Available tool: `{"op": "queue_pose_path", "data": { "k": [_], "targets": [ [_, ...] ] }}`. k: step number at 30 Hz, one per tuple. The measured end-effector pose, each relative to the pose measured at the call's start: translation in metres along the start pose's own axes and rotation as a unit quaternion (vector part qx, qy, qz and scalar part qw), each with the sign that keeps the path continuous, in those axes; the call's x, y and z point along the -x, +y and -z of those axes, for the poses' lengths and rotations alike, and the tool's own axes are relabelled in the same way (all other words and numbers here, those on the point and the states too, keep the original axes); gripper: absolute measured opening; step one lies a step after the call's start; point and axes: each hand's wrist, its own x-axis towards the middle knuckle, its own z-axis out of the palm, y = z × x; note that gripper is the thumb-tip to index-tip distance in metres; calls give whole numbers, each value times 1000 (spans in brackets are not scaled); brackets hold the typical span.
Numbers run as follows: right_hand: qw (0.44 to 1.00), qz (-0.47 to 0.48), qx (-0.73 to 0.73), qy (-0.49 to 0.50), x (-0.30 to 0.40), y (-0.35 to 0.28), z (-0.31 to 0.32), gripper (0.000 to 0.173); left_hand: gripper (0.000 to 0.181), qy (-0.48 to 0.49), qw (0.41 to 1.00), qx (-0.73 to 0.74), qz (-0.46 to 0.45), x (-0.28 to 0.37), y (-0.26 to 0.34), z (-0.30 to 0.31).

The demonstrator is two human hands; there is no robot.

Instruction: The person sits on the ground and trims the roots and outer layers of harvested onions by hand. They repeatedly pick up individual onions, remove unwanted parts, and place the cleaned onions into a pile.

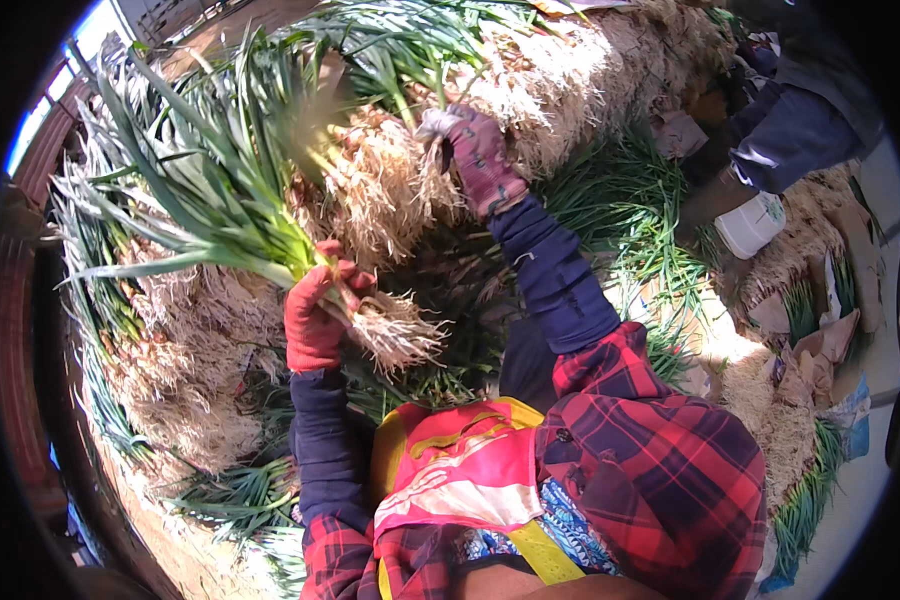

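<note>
My left hand point(316, 311), in a red knit glove, grips a bunch of spring onions point(289, 244). Their green leaves fan out to the upper left, and the pale roots point(397, 330) hang out to the lower right of my fist. Farther forward, my right hand point(484, 154), in a worn pinkish patterned glove, has its fingertips closed around the stem of another spring onion point(403, 111) at the edge of the heap. Root tufts hang just below those fingers. Between and beyond both hands lies a heap of spring onions with bushy roots point(382, 195) facing me.
More stacked onions point(187, 352) curve around my left side, and a long root-faced pile point(592, 67) runs along the back. Loose green leaves point(622, 195) cover the ground to the right. A person's leg in dark trousers point(802, 135) is beside a white plastic container point(750, 225).
</note>
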Motion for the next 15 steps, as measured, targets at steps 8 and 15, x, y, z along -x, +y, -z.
{"op": "queue_pose_path", "data": {
  "k": [8,15],
  "targets": [
    [952,-226,-50,-201,32,3,-22,25,41,41,996,-18,74,-3,0,-1],
    [926,-192,141,-291,41,5,-75,27,26,59,979,-165,101,1,1,-10]
  ]
}}
